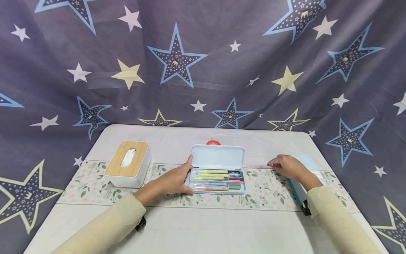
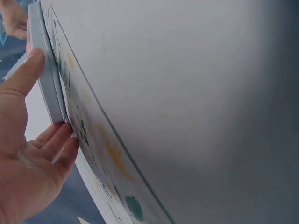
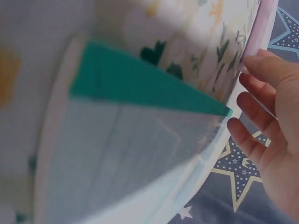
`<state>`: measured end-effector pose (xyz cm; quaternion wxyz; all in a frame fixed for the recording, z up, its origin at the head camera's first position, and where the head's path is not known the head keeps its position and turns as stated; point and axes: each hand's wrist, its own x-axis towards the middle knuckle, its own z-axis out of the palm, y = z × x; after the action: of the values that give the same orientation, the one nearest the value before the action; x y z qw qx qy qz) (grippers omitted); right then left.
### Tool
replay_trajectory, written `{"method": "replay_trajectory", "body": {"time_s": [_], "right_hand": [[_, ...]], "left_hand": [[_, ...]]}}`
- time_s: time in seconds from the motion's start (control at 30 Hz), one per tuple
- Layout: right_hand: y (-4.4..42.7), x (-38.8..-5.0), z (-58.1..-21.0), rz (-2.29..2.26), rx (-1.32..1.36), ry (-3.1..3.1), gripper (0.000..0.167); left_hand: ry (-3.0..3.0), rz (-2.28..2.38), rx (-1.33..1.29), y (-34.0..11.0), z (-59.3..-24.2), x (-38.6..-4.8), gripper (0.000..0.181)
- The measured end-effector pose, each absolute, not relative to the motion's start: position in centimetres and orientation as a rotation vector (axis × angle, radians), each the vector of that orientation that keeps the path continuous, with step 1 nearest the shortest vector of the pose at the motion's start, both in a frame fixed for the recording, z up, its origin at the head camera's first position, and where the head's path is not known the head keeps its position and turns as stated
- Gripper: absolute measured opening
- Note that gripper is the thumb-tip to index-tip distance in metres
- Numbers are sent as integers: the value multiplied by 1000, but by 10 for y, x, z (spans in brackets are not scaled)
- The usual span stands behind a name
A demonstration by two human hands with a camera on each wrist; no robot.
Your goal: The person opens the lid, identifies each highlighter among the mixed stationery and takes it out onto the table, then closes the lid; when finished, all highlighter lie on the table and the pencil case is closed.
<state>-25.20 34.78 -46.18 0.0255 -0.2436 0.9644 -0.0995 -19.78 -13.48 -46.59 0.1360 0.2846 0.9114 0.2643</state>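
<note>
An open pale-blue pencil case (image 1: 218, 157) lies mid-table with its lid raised. Yellow, blue and pink pens (image 1: 211, 175) fill its left side; darker items and a green eraser-like block (image 1: 234, 185) sit on the right. My left hand (image 1: 173, 178) holds the case by its left end, thumb at the front corner and fingers by the lid. The left wrist view shows the thumb (image 2: 29, 70) against the case's side. To the right, my right hand (image 1: 290, 166) pinches the end of a pink pen (image 1: 258, 167), lying near the table runner's back edge.
A tissue box (image 1: 128, 160) with a wooden top stands at the left. Beneath my right forearm lies a light-blue and green book or notebook (image 1: 306, 162). Behind the case lid a red round object (image 1: 213, 142) peeks out. A star-patterned curtain (image 1: 203, 70) hangs behind the table.
</note>
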Motion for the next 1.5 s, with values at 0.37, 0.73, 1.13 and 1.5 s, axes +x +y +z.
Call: {"method": "replay_trajectory", "body": {"time_s": [0.37,0.73,1.13,1.5], "right_hand": [[325,-238,-433,-327,-887,3051,25],[250,-229,-434,-427,-1182,2932,23],[195,-226,-441,-436,-1375,2819,22],[172,-224,-446,-327,-1460,2778,15]], "left_hand": [[2630,766,813,-135,-463,-197,136],[2626,765,821,-134,-462,-196,135],[2634,747,814,-134,-462,-198,135],[2631,755,828,-135,-464,-197,136]]}}
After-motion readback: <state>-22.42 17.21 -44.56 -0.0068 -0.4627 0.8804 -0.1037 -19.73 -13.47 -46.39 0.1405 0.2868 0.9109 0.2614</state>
